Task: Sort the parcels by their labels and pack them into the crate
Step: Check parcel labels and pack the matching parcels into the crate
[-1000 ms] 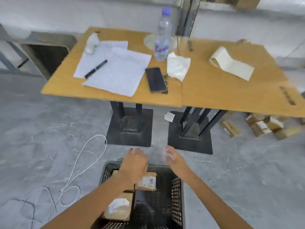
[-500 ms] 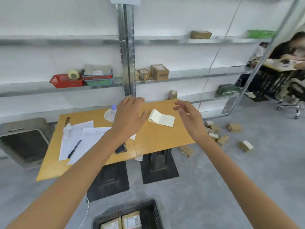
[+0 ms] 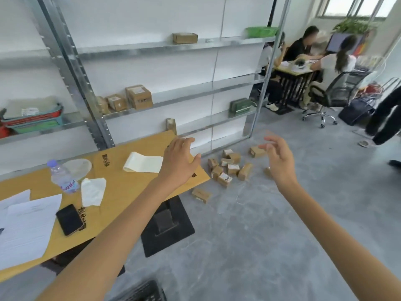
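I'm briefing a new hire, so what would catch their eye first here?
The left hand and right hand stretch forward, empty, toward a heap of small parcels on the floor beside the wooden table. A corner of the black crate shows at the bottom edge.

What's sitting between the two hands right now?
In the head view, the loose parcels on the grey floor show between the left hand and right hand, farther off.

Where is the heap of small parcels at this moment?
Head view, centre-right: the heap of small parcels lies on the grey floor just past the wooden table's right corner, in front of the metal shelving.
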Tool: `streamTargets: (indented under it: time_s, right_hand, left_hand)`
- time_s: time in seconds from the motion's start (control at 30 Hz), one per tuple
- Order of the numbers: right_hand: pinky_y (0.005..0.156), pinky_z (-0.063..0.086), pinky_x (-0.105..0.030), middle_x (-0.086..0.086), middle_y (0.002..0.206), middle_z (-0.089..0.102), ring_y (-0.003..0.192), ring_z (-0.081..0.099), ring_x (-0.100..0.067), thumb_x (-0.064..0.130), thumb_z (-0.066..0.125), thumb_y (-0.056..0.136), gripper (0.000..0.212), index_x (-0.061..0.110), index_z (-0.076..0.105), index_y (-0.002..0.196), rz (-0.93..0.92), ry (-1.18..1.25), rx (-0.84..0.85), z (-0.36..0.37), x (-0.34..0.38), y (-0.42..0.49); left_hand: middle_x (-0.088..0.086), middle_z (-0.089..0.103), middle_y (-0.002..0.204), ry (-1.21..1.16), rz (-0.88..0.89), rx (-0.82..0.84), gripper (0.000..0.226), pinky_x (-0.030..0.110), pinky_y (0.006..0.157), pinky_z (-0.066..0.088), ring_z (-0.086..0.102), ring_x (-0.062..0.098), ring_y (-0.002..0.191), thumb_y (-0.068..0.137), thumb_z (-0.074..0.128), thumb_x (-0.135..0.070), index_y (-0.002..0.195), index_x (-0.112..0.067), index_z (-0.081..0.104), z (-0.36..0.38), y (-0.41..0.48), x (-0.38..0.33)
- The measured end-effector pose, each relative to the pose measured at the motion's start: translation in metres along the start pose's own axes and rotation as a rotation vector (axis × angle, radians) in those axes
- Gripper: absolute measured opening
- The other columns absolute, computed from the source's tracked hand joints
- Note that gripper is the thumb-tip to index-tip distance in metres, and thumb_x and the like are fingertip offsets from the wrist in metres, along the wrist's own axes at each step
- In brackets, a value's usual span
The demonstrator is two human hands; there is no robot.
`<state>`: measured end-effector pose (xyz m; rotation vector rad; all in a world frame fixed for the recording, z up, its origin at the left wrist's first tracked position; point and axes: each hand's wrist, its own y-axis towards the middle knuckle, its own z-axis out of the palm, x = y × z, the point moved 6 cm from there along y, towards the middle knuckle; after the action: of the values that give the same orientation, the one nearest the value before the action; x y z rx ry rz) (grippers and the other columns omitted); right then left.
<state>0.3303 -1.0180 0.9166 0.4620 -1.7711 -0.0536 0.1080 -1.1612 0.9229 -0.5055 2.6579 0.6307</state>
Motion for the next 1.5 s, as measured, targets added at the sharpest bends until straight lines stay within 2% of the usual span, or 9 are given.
streamTargets:
  time_s: [0.1,0.23,0.3,0.43,0.77,0.93,1.1,1.37,1.5]
  right_hand:
    - [0.064,0.043,-0.011,-0.002,0.098,0.066,0.073,0.055,0.007,0.013,0.039,0.098,0.022,0.023,0.056,0.109,0.063,0.023,-0.038,-0.042,-0.036,0.033]
    - [0.072,0.048,-0.038,-0.006,0.103,0.067,0.084,0.058,-0.029,0.013,0.040,0.098,0.022,0.023,0.057,0.108,0.132,0.013,-0.045,-0.079,-0.070,0.071]
    - [0.072,0.047,-0.032,-0.005,0.102,0.067,0.095,0.058,-0.034,0.012,0.040,0.098,0.023,0.018,0.056,0.112,0.152,0.015,-0.046,-0.090,-0.084,0.088]
    - [0.065,0.040,-0.011,0.002,0.100,0.067,0.087,0.057,-0.018,0.015,0.039,0.098,0.023,0.024,0.055,0.111,0.188,0.031,-0.048,-0.098,-0.109,0.117]
    - [0.091,0.041,-0.032,-0.005,0.101,0.067,0.101,0.058,-0.016,0.016,0.040,0.098,0.026,0.012,0.056,0.117,0.330,0.046,0.006,-0.052,-0.175,0.220]
    - [0.081,0.041,-0.029,-0.001,0.093,0.065,0.097,0.058,-0.019,0.015,0.039,0.098,0.025,0.013,0.056,0.116,0.379,0.007,0.031,-0.017,-0.202,0.291]
    - [0.094,0.043,-0.038,0.001,0.091,0.066,0.100,0.057,-0.019,0.018,0.039,0.098,0.026,0.014,0.056,0.118,0.468,0.006,0.009,0.012,-0.241,0.351]
    - [0.091,0.043,-0.034,0.002,0.087,0.065,0.095,0.059,-0.017,0.018,0.039,0.099,0.024,0.015,0.057,0.115,0.556,0.021,0.038,0.032,-0.302,0.448]
    - [0.088,0.044,-0.034,0.005,0.083,0.066,0.095,0.060,-0.019,0.019,0.040,0.099,0.023,0.014,0.058,0.112,0.578,-0.020,0.086,0.044,-0.340,0.517]
  left_hand:
    - [0.005,0.043,0.140,-0.043,-0.015,0.042,0.046,0.039,0.113,0.027,0.028,0.023,0.138,0.095,0.047,-0.034,0.136,-0.014,0.041,0.045,0.037,-0.032]
    - [0.006,0.045,0.138,-0.048,-0.036,0.053,0.046,0.038,0.111,0.029,0.031,0.024,0.136,0.095,0.048,-0.033,0.135,-0.013,0.042,0.086,0.077,-0.057]
    - [0.006,0.046,0.137,-0.041,-0.036,0.059,0.045,0.037,0.111,0.029,0.032,0.024,0.135,0.095,0.049,-0.033,0.135,-0.013,0.043,0.102,0.092,-0.063]
    - [0.008,0.048,0.134,-0.017,-0.018,0.063,0.044,0.037,0.109,0.031,0.035,0.025,0.133,0.095,0.049,-0.032,0.134,-0.012,0.044,0.126,0.122,-0.064]
    - [0.008,0.048,0.132,-0.062,-0.084,0.113,0.043,0.040,0.108,0.032,0.034,0.025,0.132,0.095,0.047,-0.031,0.133,-0.012,0.043,0.189,0.217,-0.019]
    - [0.009,0.047,0.132,-0.093,-0.139,0.158,0.042,0.040,0.106,0.034,0.033,0.025,0.132,0.096,0.046,-0.031,0.134,-0.013,0.041,0.227,0.282,0.005]
    - [0.009,0.049,0.130,-0.117,-0.160,0.226,0.040,0.037,0.100,0.038,0.041,0.024,0.123,0.095,0.046,-0.029,0.132,-0.014,0.043,0.277,0.340,0.021]
    - [0.000,0.057,0.114,-0.213,-0.254,0.276,0.037,0.027,0.087,0.039,0.051,0.018,0.111,0.094,0.048,-0.028,0.129,-0.017,0.045,0.358,0.428,0.045]
    - [0.000,0.055,0.121,-0.216,-0.333,0.316,0.033,0.035,0.090,0.045,0.051,0.016,0.111,0.094,0.047,-0.028,0.126,-0.021,0.046,0.405,0.481,0.059]
